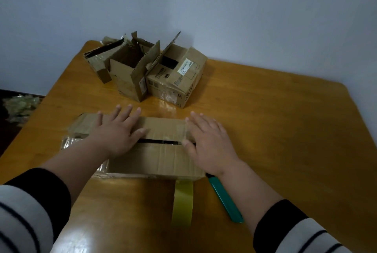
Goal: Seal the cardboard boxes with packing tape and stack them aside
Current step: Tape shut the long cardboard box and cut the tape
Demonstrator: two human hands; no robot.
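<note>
A flat cardboard box (161,159) lies on the wooden table (275,130) in front of me, its two top flaps nearly meeting with a dark slit between them. My left hand (118,132) presses flat on the left part of the top, fingers spread. My right hand (206,140) lies flat on the right part, over a strip of clear tape that crosses the slit. A roll of yellowish packing tape (182,203) stands on the table against the box's near side. A green-handled cutter (224,199) lies beside it, under my right wrist.
Three open cardboard boxes stand at the table's far side: a low one (98,59) at the left, a tall one (128,75) in the middle, and a labelled one (179,75) at the right. Crumpled tape scraps (20,104) lie off the table's left edge. A wall stands behind.
</note>
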